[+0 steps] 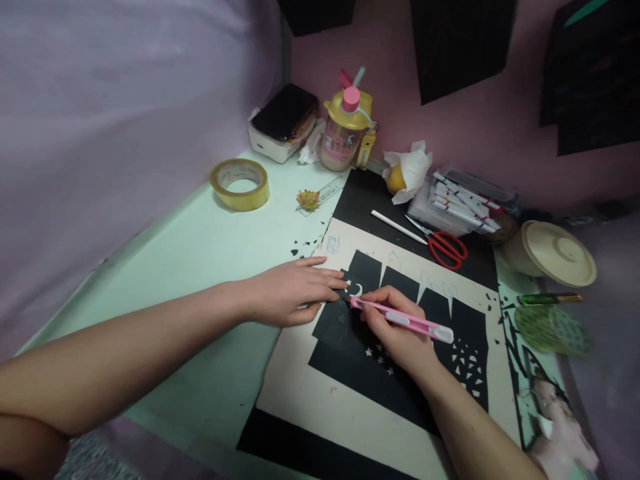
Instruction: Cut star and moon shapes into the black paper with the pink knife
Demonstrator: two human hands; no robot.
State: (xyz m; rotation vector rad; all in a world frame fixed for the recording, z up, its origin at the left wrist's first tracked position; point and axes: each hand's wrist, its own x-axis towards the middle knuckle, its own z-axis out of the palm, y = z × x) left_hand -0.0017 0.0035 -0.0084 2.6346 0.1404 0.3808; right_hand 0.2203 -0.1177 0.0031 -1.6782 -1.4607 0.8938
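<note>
My right hand (400, 327) grips a pink craft knife (407, 320) like a pen, its tip down on black paper (330, 367). Stars, a crescent moon and several small angular holes are cut through that paper, and its upper edge is split into flaps. Beside the knife tip, my left hand (295, 290) lies flat with fingers stretched over the paper's left edge. Beneath the black paper is a pale board (300, 373) with faint blue pencil marks. A larger black sheet (285, 440) shows under the board.
Behind the board are red-handled scissors (447, 250), a white stick (397, 227) and a box of markers (463, 203). A tape roll (240, 187), a clear ruler (330, 190) and a yellow-lidded bottle (345, 130) stand further back. Black paper scraps (303, 248) lie about; a lidded bowl (560, 253) is right.
</note>
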